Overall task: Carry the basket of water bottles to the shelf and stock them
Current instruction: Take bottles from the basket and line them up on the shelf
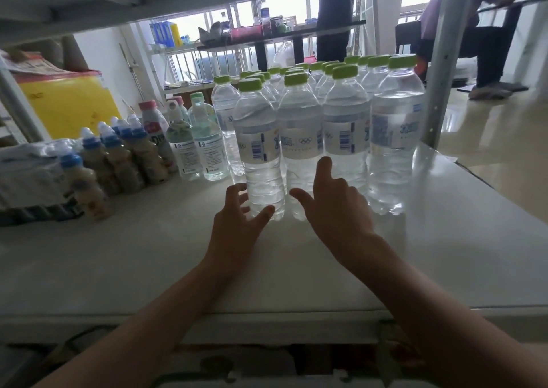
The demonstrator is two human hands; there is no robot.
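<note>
While the water bottles [299, 138] stand upright, caps up, near the shelf's [444, 239] right edge, both hands [237, 224] [335, 209] hover spread, holding nothing.

No word or number legible anywhere. On the front water bottles [262, 147], white labels showing only barcodes, blue script too blurred to read, and on the second bottle's label [301, 143] a five-ring emblem. On the two clear bottles with pale caps [207, 147], a blue logo above fine print, unreadable. On the pink-capped bottle [154, 126], large dark letters, partly hidden.
</note>
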